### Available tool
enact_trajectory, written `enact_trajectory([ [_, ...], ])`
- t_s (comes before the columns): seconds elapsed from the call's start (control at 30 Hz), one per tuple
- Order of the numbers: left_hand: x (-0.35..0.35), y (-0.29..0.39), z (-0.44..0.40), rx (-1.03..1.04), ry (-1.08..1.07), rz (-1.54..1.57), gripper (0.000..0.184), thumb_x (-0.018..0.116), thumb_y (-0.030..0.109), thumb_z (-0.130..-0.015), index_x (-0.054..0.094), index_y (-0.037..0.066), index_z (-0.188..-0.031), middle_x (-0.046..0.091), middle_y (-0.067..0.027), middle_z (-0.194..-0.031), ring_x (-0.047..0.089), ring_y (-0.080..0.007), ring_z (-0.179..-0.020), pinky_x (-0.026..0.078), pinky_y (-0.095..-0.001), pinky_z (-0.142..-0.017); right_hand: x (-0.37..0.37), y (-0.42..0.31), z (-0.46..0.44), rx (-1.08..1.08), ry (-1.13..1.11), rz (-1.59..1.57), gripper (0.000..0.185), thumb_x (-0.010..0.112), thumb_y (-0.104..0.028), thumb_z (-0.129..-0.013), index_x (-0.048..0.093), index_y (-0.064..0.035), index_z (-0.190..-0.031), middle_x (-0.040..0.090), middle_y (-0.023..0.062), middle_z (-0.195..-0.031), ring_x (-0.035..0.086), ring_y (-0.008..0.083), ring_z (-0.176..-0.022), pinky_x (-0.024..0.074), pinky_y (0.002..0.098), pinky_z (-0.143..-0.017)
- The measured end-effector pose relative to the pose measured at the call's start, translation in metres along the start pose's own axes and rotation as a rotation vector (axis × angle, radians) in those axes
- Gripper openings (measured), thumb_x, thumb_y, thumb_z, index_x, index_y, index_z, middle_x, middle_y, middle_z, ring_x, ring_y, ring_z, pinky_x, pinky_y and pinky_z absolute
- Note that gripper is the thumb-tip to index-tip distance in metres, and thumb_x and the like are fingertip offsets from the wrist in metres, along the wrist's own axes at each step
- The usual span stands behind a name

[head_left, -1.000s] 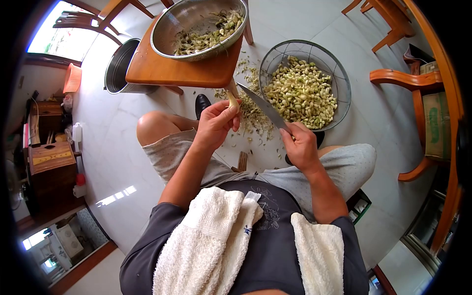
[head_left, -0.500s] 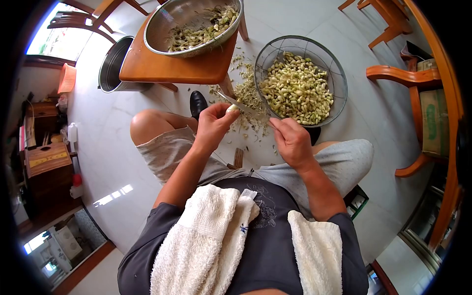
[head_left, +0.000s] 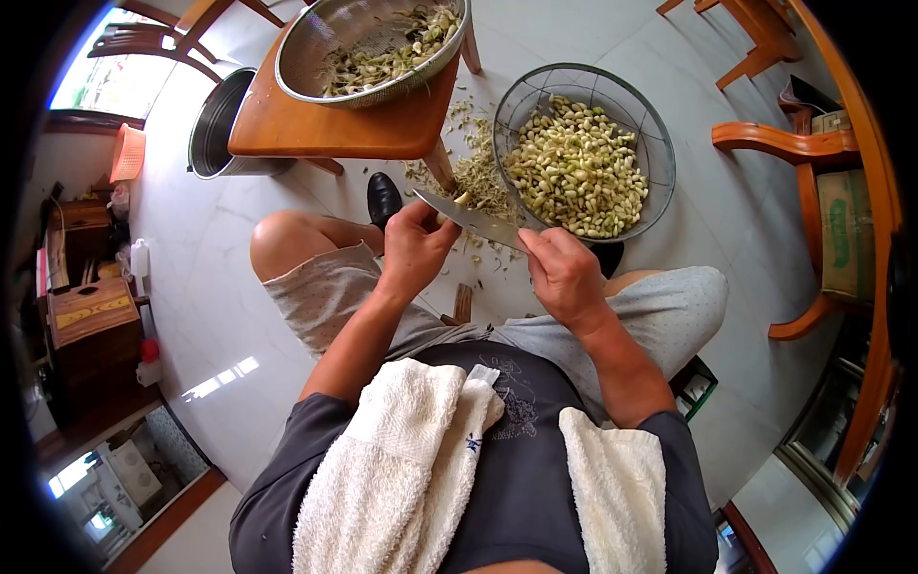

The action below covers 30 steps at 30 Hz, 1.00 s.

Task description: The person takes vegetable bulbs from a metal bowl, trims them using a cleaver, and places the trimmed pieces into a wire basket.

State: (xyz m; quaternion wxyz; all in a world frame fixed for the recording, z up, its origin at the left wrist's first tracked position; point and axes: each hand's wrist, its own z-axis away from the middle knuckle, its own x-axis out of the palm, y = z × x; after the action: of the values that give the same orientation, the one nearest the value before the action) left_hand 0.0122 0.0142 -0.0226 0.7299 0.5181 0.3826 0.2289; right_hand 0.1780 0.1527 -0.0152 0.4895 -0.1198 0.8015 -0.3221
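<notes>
My left hand is closed in a pinch around a small pale bulb, mostly hidden behind the blade. In my right hand is a knife, its handle wrapped by the fingers. The blade points left and lies across the bulb, close to my left thumb. Just beyond my hands, a wire-mesh basket on the floor holds many trimmed pale bulbs. A metal colander with untrimmed, stringy-ended bulbs rests on a wooden chair seat.
Dry trimmings lie scattered on the tiled floor between chair and basket. A metal bucket stands left of the chair. Wooden chairs and a cardboard box are at the right. A white towel hangs over my chest.
The knife has turned so its broad face shows and has moved left across the bulb. Both hands have come slightly closer together.
</notes>
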Motion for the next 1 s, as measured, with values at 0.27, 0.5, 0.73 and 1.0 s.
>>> enact_trajectory([
  [0.27, -0.004, 0.005, 0.007, 0.049, 0.038, -0.08, 0.017, 0.069, 0.012, -0.079, 0.064, -0.002, -0.087, 0.057, -0.003, -0.065, 0.048, -0.0071, -0.058, 0.042, -0.0244, -0.055, 0.02, 0.025, 0.016, 0.234, -0.237, 0.139, 0.012, 0.056, -0.006, -0.078, 0.063, -0.0034, -0.087, 0.059, 0.0151, -0.079, 0.059, 0.0349, -0.072, 0.0477, 0.0428, -0.064],
  [0.5, -0.01, -0.003, -0.003, -0.033, -0.024, 0.099, 0.024, 0.069, 0.013, -0.08, 0.065, -0.004, -0.096, 0.06, -0.0022, -0.072, 0.05, -0.0059, -0.064, 0.043, -0.0233, -0.058, 0.01, 0.036, 0.01, 0.469, -0.337, 0.104, 0.012, 0.051, -0.006, -0.076, 0.061, -0.002, -0.079, 0.061, 0.0227, -0.08, 0.059, 0.0406, -0.079, 0.048, 0.0477, -0.071],
  [0.73, 0.052, 0.025, -0.072, 0.063, -0.261, -0.171, 0.031, 0.066, 0.025, -0.082, 0.067, -0.004, -0.094, 0.055, 0.0003, -0.06, 0.049, -0.0057, -0.057, 0.041, -0.0236, -0.051, 0.028, 0.053, 0.018, 0.506, -0.608, 0.19, 0.016, 0.054, -0.008, -0.076, 0.065, -0.0008, -0.084, 0.063, 0.0232, -0.084, 0.06, 0.0399, -0.083, 0.0485, 0.0457, -0.075],
  [1.0, 0.185, 0.005, -0.166, -0.308, -0.595, 0.102, 0.032, 0.069, 0.023, -0.081, 0.065, -0.007, -0.094, 0.06, -0.0082, -0.067, 0.059, -0.0137, -0.053, 0.051, -0.0273, -0.047, 0.043, 0.054, 0.025, 0.459, -0.918, 0.188, 0.019, 0.053, -0.004, -0.072, 0.068, 0.0014, -0.082, 0.065, 0.0242, -0.088, 0.064, 0.0372, -0.084, 0.0513, 0.0439, -0.075],
])
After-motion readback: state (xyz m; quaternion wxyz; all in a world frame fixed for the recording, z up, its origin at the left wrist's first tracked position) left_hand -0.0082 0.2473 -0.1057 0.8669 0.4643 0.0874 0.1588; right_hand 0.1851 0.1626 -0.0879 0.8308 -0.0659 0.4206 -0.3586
